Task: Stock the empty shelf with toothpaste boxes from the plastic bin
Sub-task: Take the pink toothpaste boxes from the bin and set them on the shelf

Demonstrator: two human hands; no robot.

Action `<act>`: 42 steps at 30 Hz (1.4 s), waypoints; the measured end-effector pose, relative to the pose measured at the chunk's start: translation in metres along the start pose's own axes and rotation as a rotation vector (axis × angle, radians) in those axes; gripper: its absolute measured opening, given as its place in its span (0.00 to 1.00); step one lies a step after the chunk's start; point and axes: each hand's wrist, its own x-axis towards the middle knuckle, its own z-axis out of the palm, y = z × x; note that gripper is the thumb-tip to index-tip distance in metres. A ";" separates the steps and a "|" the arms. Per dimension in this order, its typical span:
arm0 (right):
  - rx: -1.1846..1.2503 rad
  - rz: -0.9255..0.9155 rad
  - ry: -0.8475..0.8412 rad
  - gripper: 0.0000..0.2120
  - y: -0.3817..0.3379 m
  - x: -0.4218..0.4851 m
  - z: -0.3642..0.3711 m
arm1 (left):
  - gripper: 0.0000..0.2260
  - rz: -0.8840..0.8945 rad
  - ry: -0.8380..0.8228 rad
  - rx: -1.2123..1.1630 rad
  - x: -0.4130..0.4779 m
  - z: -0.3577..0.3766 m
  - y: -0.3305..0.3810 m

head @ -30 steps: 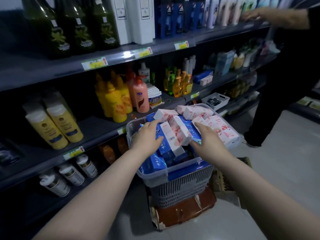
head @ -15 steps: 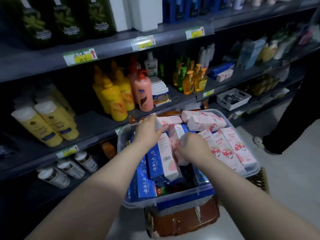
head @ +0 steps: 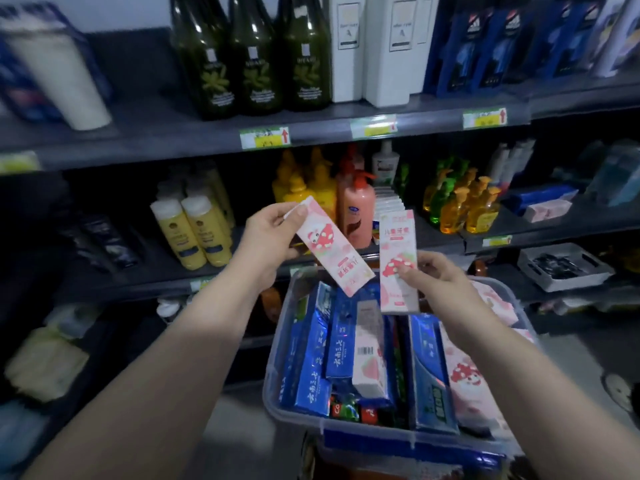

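Toothpaste boxes [head: 311, 368], blue and pink cardboard, fill the clear plastic bin [head: 367, 434], lower centre. Above, the left hand [head: 266, 237] pinches 1 tilted pink carton [head: 332, 247]; the right hand [head: 434, 277] grips an upright pink carton [head: 396, 247]. Dark metal shelf [head: 156, 271] behind.

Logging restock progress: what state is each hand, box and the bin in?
left pink box: held above the bin, tilted.
right pink box: held up, upright.
left hand: grips the left pink box.
right hand: pinches the right pink box.
bin: lidless, holds blue boxes and other pink boxes.
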 end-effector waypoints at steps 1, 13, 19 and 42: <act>-0.003 -0.008 -0.048 0.13 -0.002 0.003 0.007 | 0.04 -0.009 0.018 -0.001 -0.007 -0.009 0.003; 0.187 -0.069 -0.529 0.12 -0.016 -0.023 0.160 | 0.25 -0.067 0.348 -0.538 -0.136 -0.140 -0.014; 0.107 -0.160 -0.847 0.12 -0.025 -0.097 0.246 | 0.28 -0.133 0.275 -0.298 -0.227 -0.207 -0.008; -0.079 -0.503 -1.603 0.11 -0.040 -0.529 0.597 | 0.12 0.027 1.241 0.335 -0.664 -0.543 0.075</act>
